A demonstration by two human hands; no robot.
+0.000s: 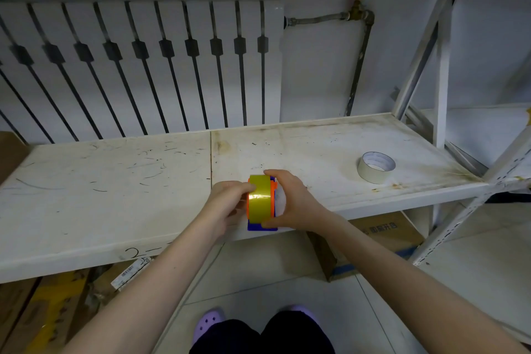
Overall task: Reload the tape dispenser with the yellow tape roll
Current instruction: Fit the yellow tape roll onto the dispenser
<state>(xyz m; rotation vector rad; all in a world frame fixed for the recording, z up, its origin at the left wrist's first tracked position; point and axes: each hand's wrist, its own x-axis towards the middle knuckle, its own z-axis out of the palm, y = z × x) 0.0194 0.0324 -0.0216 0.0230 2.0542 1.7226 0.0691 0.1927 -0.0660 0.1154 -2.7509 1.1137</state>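
The yellow tape roll (259, 199) sits upright in the blue and orange tape dispenser (262, 227), held just above the front edge of the white shelf (115, 181). My left hand (227, 207) presses against the roll's left side, thumb on its top. My right hand (293, 201) wraps the dispenser's right side, with fingers over the top and thumb under the roll. Most of the dispenser's body is hidden by the roll and both hands.
A used white tape core (375, 167) lies on the shelf to the right. A radiator (143, 66) stands behind the shelf, and a metal rack frame (442, 80) rises at the right. Cardboard boxes (382, 241) sit under the shelf.
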